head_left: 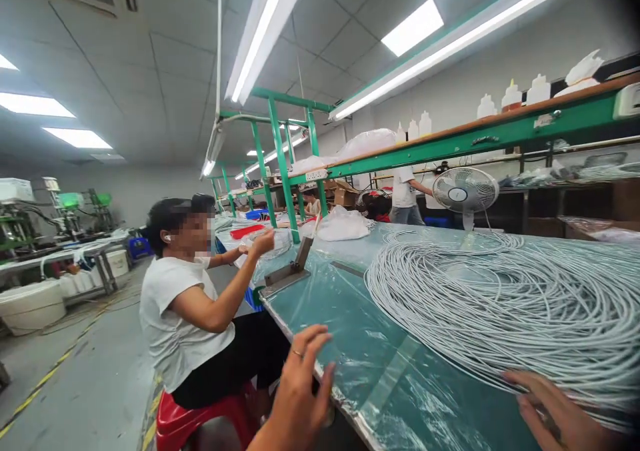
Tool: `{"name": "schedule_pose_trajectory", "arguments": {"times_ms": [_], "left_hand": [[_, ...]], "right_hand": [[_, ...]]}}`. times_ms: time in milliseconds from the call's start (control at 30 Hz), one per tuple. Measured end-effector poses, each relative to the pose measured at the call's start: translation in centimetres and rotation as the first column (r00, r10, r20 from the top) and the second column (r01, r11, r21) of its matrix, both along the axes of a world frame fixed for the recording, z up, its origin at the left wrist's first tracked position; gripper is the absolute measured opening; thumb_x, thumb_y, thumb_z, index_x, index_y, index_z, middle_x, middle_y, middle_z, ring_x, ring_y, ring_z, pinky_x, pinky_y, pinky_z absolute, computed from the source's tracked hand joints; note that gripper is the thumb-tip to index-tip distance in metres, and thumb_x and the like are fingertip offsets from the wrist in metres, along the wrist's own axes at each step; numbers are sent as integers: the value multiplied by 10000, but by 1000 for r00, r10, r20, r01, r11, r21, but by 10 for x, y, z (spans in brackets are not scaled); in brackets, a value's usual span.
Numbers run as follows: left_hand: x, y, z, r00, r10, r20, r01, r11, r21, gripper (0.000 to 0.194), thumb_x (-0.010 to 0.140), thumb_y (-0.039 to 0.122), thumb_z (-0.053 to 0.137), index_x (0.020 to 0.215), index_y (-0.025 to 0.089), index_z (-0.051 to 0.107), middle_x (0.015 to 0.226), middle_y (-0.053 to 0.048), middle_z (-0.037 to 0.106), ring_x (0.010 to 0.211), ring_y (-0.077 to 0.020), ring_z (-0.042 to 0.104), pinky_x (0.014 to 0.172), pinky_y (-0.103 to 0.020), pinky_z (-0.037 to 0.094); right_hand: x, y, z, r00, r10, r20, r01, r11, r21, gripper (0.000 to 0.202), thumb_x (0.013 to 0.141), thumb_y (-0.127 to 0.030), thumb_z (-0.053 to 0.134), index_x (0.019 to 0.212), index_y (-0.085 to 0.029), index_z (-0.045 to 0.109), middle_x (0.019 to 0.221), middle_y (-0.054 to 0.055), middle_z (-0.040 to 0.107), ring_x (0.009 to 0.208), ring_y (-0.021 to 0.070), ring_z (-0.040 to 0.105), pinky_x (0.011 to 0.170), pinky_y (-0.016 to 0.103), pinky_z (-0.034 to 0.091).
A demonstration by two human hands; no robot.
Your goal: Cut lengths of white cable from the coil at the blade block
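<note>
At bench, L hand raised, grip loosely spread, R hand low nr cable coil, grip spread too

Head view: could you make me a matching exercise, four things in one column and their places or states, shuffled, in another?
Column one
1. Cables
2. Stool
3. Fan
4. Left hand

Column two
A. Red, under a seated person
B. At the near edge of the table, holding nothing
C. Upright, on the far side of the looped pile
D. Pale, looped in a wide pile

Right pairs: 1-D, 2-A, 3-C, 4-B.
</note>
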State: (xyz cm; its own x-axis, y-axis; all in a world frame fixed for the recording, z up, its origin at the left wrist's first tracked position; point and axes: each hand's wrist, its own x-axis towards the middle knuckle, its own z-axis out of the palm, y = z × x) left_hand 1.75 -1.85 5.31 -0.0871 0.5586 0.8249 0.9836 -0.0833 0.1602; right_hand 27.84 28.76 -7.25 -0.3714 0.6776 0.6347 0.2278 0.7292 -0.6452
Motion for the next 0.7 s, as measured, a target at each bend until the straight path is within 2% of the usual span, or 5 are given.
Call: {"name": "schedule_pose_trajectory", "arguments": {"times_ms": [167, 367, 467, 567, 700], "left_hand": [[-10, 0, 48, 897, 167, -408, -250, 955, -158, 505, 978, 150, 485, 1438, 162, 277, 1430, -127, 119, 1337, -301, 141, 1121, -487, 243], [-16, 11, 57, 650, -380, -659, -201, 749, -631, 499, 850, 343, 832, 1151, 87, 527, 1166, -125, 422, 1101, -284, 402, 1063, -431, 298], [-1, 1, 69, 640, -560, -526, -47, 655, -754, 493, 1020, 555, 524, 878, 83, 514, 920, -101, 451, 815, -232, 435, 823, -363, 396], [29, 0, 79, 702, -648, -296, 270, 627, -731, 608, 1093, 466, 50, 848, 94, 464, 864, -106, 431, 772, -224, 403, 757, -331, 360], [77, 38, 66, 676, -737, -12, 629, 585, -512, 467, 1125, 289, 138, 888, 91, 489, 878, -86, 432, 792, -170, 422, 737, -247, 355]], "right_hand": [[2, -16, 20, 989, 68, 132, -71, 997, 14, 285, 757, -420, 519, 987, -283, 618, 1034, 96, 652, 776, 253, 659, 690, 407, 534], [13, -25, 39, 988, -11, 155, 12, 1000, -5, 272, 792, -353, 450, 973, -215, 598, 1028, 98, 625, 729, 201, 617, 733, 377, 490], [9, -29, 43, 987, 28, 158, -28, 1000, -5, 231, 813, -298, 452, 975, -222, 599, 1015, 83, 617, 840, 218, 602, 823, 387, 461], [5, -32, 46, 987, 71, 143, -71, 997, -10, 223, 822, -223, 440, 977, -218, 600, 1002, 81, 600, 926, 228, 569, 870, 393, 432], [6, -37, 52, 992, 76, 100, -73, 997, -29, 256, 796, -127, 446, 982, -189, 610, 999, 87, 595, 943, 220, 552, 891, 380, 413]]}}
